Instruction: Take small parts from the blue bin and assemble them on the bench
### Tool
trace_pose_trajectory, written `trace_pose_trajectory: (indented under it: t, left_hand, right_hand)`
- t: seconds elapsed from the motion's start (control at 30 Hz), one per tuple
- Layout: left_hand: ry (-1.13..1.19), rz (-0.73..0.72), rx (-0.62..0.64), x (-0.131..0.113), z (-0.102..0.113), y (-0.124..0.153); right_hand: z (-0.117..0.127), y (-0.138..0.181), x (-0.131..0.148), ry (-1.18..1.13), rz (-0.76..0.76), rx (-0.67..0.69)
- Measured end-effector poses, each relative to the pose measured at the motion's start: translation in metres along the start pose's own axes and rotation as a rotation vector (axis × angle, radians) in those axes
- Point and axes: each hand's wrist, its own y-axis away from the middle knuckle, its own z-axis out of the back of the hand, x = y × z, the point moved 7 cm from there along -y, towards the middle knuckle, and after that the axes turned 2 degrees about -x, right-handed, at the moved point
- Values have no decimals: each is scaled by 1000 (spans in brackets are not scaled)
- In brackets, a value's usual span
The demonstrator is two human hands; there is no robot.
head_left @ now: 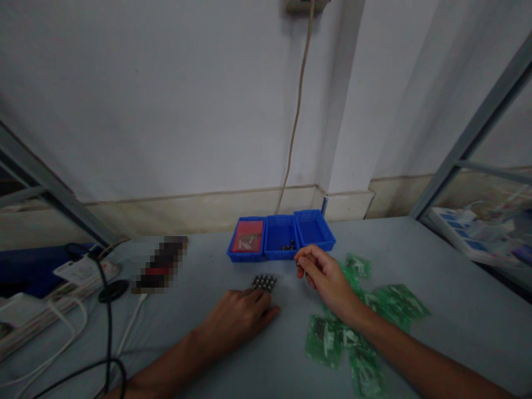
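My left hand (245, 313) lies low on the table, fingers stretched forward and thumb apart. Its fingertips reach the near edge of a compact cluster of small, shiny, round-topped metal pieces (265, 282). My right hand (322, 274) is pinched at thumb and forefinger around a small metal piece (298, 264), mostly hidden by the fingers. It hovers just in front of the middle blue bin (280, 235), where several similar metal pieces (287, 246) lie near the front wall. Under and beside my right forearm, green plastic packets (324, 341) with small metal parts are spread out.
A left blue bin (245, 256) holds a pink-red sheet (254, 229) and a small clear bag. A right blue bin (315, 226) adjoins the middle one. Cables (108, 316) and a pixelated object (160, 269) lie at left; a white tray (457, 235) stands far right.
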Motion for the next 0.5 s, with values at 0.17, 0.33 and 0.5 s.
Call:
trace_pose_trajectory:
  t: [0.17, 0.33, 0.5]
  left_hand:
    - [5, -8, -21, 1, -1, 1]
    - [-4, -15, -22, 1, -2, 1]
    - [-4, 0, -34, 1, 2, 0]
  right_hand:
    - [0, 0, -1, 1, 11, 1]
    - [0, -1, -2, 6, 11, 3]
    - [0, -1, -3, -1, 9, -2]
